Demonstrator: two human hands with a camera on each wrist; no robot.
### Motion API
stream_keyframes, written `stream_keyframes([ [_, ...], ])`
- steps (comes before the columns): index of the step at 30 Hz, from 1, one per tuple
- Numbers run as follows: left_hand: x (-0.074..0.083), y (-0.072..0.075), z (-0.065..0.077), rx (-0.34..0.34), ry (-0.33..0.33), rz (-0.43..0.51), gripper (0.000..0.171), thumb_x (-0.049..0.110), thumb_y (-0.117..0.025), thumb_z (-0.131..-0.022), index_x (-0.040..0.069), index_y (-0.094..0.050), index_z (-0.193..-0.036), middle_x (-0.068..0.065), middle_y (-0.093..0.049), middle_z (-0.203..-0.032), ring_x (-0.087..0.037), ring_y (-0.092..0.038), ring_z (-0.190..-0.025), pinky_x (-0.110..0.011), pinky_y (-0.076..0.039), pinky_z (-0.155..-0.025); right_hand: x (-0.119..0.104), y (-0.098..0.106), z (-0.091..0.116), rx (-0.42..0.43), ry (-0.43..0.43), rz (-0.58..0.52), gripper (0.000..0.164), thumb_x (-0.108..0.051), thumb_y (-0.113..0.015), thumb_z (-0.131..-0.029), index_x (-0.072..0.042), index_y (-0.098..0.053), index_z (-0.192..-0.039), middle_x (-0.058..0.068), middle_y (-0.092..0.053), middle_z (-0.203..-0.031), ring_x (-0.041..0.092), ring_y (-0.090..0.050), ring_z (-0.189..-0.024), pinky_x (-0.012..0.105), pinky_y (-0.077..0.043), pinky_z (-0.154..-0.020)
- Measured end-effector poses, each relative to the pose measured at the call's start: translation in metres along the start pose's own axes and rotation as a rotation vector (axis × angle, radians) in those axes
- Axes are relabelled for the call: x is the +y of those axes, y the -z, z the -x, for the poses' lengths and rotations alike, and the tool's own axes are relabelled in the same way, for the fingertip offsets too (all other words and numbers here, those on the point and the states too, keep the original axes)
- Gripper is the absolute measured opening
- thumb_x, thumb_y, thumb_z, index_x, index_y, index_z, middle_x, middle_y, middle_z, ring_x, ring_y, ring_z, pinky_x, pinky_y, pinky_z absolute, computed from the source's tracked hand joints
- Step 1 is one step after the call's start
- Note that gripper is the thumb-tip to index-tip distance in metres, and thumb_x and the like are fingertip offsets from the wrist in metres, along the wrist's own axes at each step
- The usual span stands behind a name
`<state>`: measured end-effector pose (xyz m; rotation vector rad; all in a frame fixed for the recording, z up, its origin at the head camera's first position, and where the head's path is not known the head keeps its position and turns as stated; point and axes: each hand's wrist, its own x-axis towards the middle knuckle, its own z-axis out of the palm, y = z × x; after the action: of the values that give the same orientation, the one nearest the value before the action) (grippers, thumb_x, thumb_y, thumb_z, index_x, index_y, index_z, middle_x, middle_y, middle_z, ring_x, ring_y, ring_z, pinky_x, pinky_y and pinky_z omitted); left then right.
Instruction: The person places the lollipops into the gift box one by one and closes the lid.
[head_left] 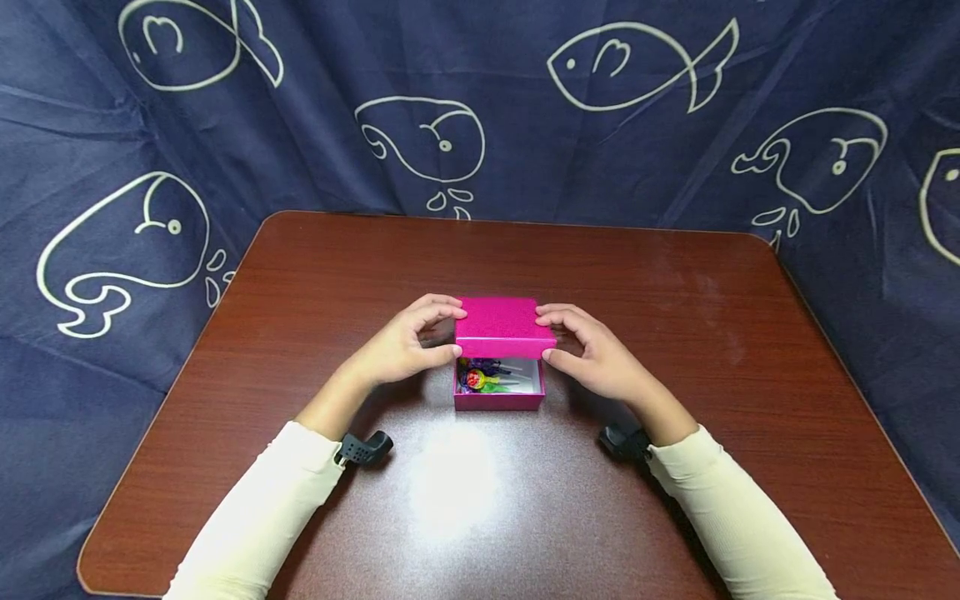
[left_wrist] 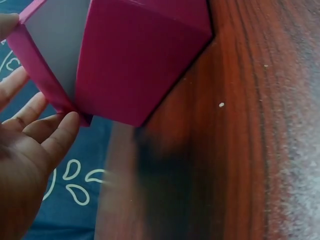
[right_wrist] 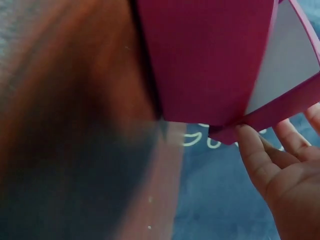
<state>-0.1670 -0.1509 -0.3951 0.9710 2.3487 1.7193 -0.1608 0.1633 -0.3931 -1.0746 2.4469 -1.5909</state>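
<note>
A bright pink box lid (head_left: pixel 497 321) is tilted over a matching pink box (head_left: pixel 499 402), its near edge raised above the opening. My left hand (head_left: pixel 405 343) grips the lid's left side, thumb near the front corner and fingers toward the back. On the opposite side my right hand (head_left: pixel 592 346) holds the lid the same way. Inside the box lie a lollipop (head_left: pixel 476 380) in a bright wrapper and some purple-wrapped pieces with white sticks. The lid hides the back of the box. Both wrist views show the lid's white inside (left_wrist: pixel 62 40) and the box wall (right_wrist: pixel 205 60).
The box stands on a brown wooden table (head_left: pixel 660 300) with a glare spot in front. A dark blue cloth (head_left: pixel 517 167) with white fish and whale drawings hangs behind and at the sides. Black wrist devices (head_left: pixel 365 448) sit at both cuffs.
</note>
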Motion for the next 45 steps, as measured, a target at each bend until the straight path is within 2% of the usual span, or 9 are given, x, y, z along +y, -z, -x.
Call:
stream_keyframes([
  [4, 0.001, -0.002, 0.003, -0.027, 0.009, -0.049, 0.049, 0.0, -0.08, -0.08, -0.002, -0.062, -0.125, -0.016, -0.048, -0.136, -0.028, -0.05, -0.124, -0.043, -0.047, -0.099, 0.003, -0.003, 0.006, -0.006, 0.016, 0.036, 0.041, 0.009, -0.072, -0.084, 0.003, -0.059, -0.122, 0.019, -0.049, -0.139, 0.029, -0.051, -0.123, 0.03, -0.047, -0.097],
  [8, 0.002, -0.004, 0.005, -0.063, 0.01, -0.085, 0.05, 0.004, -0.082, -0.078, 0.001, -0.063, -0.123, -0.012, -0.047, -0.137, -0.025, -0.051, -0.123, -0.041, -0.046, -0.1, 0.002, -0.004, 0.014, -0.018, 0.032, 0.118, 0.04, 0.004, -0.075, -0.082, -0.003, -0.062, -0.12, 0.012, -0.051, -0.138, 0.024, -0.051, -0.123, 0.035, -0.049, -0.096],
  [12, 0.005, -0.006, 0.008, -0.102, 0.004, -0.127, 0.046, 0.007, -0.084, -0.077, 0.004, -0.064, -0.119, -0.01, -0.045, -0.138, -0.024, -0.05, -0.122, -0.042, -0.046, -0.101, 0.001, -0.005, 0.021, -0.023, 0.067, 0.218, 0.039, -0.002, -0.076, -0.082, -0.007, -0.063, -0.118, 0.008, -0.053, -0.137, 0.023, -0.051, -0.124, 0.03, -0.045, -0.1],
  [15, 0.008, -0.007, 0.011, -0.118, -0.005, -0.184, 0.045, 0.01, -0.084, -0.077, 0.006, -0.065, -0.117, -0.008, -0.045, -0.138, -0.023, -0.048, -0.124, -0.042, -0.046, -0.101, 0.0, -0.008, 0.024, -0.023, 0.092, 0.267, 0.038, -0.005, -0.076, -0.081, -0.009, -0.064, -0.117, 0.006, -0.054, -0.136, 0.024, -0.052, -0.124, 0.025, -0.04, -0.103],
  [18, 0.011, -0.006, 0.014, -0.129, -0.024, -0.255, 0.046, 0.013, -0.085, -0.076, 0.01, -0.065, -0.117, -0.007, -0.045, -0.139, -0.021, -0.046, -0.127, -0.041, -0.043, -0.103, -0.002, -0.011, 0.027, -0.033, 0.113, 0.311, 0.038, -0.007, -0.077, -0.082, -0.009, -0.064, -0.117, 0.006, -0.054, -0.135, 0.025, -0.052, -0.124, 0.027, -0.037, -0.105],
  [26, 0.011, -0.013, 0.023, -0.167, -0.035, -0.406, 0.06, 0.025, -0.091, -0.071, 0.015, -0.061, -0.122, -0.004, -0.042, -0.14, -0.019, -0.044, -0.129, -0.039, -0.039, -0.105, -0.006, -0.015, 0.033, -0.074, 0.149, 0.428, 0.049, -0.02, -0.085, -0.077, -0.01, -0.063, -0.119, 0.006, -0.052, -0.137, 0.024, -0.054, -0.122, 0.035, -0.042, -0.102],
  [29, 0.01, -0.017, 0.023, -0.17, -0.03, -0.457, 0.063, 0.025, -0.092, -0.07, 0.014, -0.059, -0.122, -0.005, -0.041, -0.14, -0.021, -0.047, -0.127, -0.038, -0.042, -0.103, -0.006, -0.017, 0.033, -0.075, 0.176, 0.47, 0.053, -0.021, -0.087, -0.074, -0.008, -0.062, -0.119, 0.008, -0.053, -0.136, 0.025, -0.056, -0.121, 0.037, -0.043, -0.101],
  [38, 0.009, -0.022, 0.017, -0.141, -0.044, -0.558, 0.054, 0.02, -0.087, -0.075, 0.012, -0.056, -0.118, -0.009, -0.039, -0.141, -0.027, -0.053, -0.121, -0.04, -0.048, -0.096, -0.004, -0.018, 0.029, -0.043, 0.23, 0.581, 0.051, -0.019, -0.089, -0.074, -0.004, -0.062, -0.115, 0.013, -0.054, -0.13, 0.029, -0.057, -0.116, 0.045, -0.045, -0.098],
  [45, 0.009, -0.025, 0.016, -0.155, -0.056, -0.664, 0.056, 0.025, -0.088, -0.075, 0.011, -0.055, -0.118, -0.016, -0.038, -0.143, -0.034, -0.061, -0.107, -0.043, -0.053, -0.086, -0.003, -0.019, 0.026, -0.097, 0.214, 0.658, 0.048, -0.019, -0.086, -0.077, -0.004, -0.06, -0.115, 0.015, -0.053, -0.129, 0.03, -0.054, -0.119, 0.043, -0.043, -0.102],
])
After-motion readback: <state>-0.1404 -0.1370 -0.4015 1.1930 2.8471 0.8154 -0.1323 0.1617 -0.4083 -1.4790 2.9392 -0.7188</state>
